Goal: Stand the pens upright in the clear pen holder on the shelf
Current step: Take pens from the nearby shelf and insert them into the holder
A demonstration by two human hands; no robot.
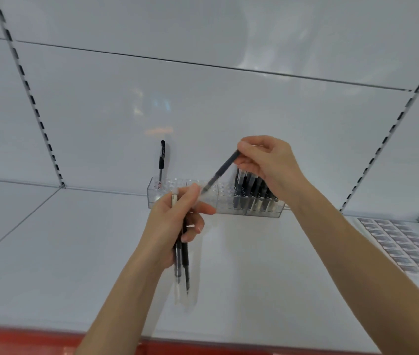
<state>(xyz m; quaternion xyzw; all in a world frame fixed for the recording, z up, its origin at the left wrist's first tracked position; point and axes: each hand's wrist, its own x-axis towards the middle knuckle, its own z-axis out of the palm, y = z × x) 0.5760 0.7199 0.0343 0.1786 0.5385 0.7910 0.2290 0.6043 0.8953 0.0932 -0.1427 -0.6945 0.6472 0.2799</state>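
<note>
A long clear pen holder (pixel 225 210) stands on the white shelf against the back panel. Several dark pens (pixel 252 193) stand upright in its right end, and one black pen (pixel 162 160) stands alone at its left end. My right hand (pixel 267 165) pinches a single dark pen (pixel 222 172), tilted with its tip down-left above the holder's middle. My left hand (pixel 175 226) is in front of the holder and grips a bundle of pens (pixel 182 262) that hangs down from the fist.
The white shelf (pixel 75 252) spreads left and forward to a red front edge (pixel 23 339). Sheets of small printed labels (pixel 403 242) lie at the right. Slotted uprights run up the back panel on both sides.
</note>
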